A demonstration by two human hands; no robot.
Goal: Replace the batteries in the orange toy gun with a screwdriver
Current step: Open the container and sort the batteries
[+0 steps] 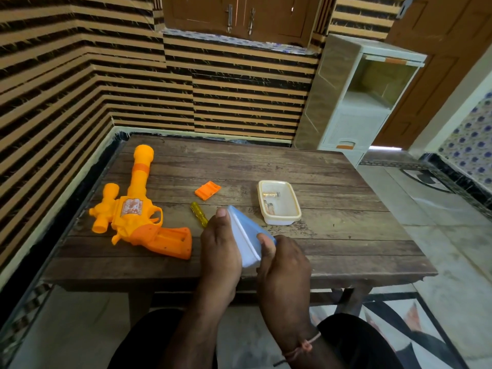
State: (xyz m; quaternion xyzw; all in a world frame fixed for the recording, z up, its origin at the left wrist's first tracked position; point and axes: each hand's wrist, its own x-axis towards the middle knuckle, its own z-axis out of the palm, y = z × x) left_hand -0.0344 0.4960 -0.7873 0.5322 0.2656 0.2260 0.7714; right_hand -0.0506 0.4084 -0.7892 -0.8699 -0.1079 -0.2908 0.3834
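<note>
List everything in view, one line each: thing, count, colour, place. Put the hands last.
toy gun: 1, orange, table's left side, lying flat, battery bay in its grip open
battery cover: 1, orange, mid-table, off the gun
screwdriver: 1, yellow handle, lying between gun and left hand
container: 1, cream, right of centre, batteries inside
lid: 1, pale blue, held tilted above the table
table: 1, brown wood
cabinet: 1, white, behind the table
left hand: 1, holds the lid
right hand: 1, holds the lid

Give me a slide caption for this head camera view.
Both hands hold a blue-lidded box above the table, with toy gun, battery cover and screwdriver nearby.
</note>
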